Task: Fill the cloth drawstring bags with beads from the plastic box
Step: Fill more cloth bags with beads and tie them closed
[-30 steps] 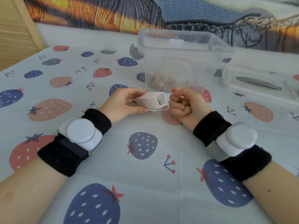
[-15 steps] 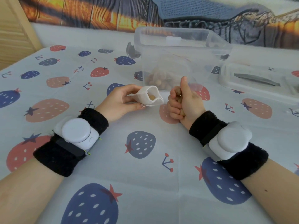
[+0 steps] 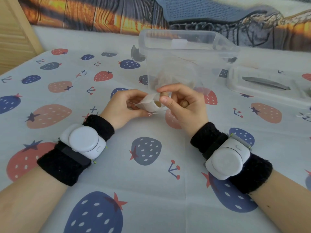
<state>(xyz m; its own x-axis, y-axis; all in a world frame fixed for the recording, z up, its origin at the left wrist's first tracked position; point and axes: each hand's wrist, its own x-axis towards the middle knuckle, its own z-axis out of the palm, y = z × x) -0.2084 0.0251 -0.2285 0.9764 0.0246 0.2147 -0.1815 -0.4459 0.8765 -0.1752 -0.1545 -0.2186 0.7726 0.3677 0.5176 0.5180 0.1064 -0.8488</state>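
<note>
My left hand (image 3: 125, 105) gripping the small cloth bag (image 3: 149, 103) with its mouth facing my right hand (image 3: 182, 105), right thumb and forefinger pinching a bead (image 3: 163, 94) at that mouth, more beads cupped in the palm, clear plastic box (image 3: 183, 52) just beyond both hands

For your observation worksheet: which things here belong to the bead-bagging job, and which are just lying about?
In the job: left hand holding the cloth bag; right hand pinching a bead; plastic box.

Lying about: box lid; strawberry tablecloth.
</note>
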